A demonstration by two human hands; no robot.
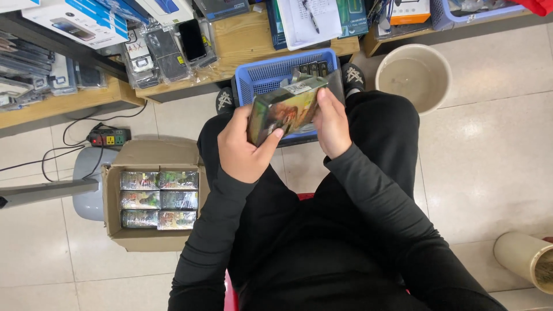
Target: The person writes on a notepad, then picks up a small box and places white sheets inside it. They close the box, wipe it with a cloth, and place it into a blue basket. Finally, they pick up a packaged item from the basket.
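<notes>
Black-sleeved arms and lap nearest, filling 6 o'clock. Left hand (245, 151) and right hand (333, 122) at centre, both clamped on a small green printed box (283, 109), shrink-wrapped, tilted. Left thumb lies across the box front, fingers wrapped behind; right fingers curl round its right end. Box sits just above the knees, in front of a blue plastic basket (266, 75) at 12 o'clock, which holds dark items. Cardboard carton (151, 154) at 9 o'clock on the floor, open, with six similar wrapped boxes packed in two columns. Power strip (108, 137) at 10 o'clock. Beige bucket (415, 74) at 1 o'clock. Farthest: wooden shelf (245, 38) with packaged phone accessories, 11–12 o'clock.
</notes>
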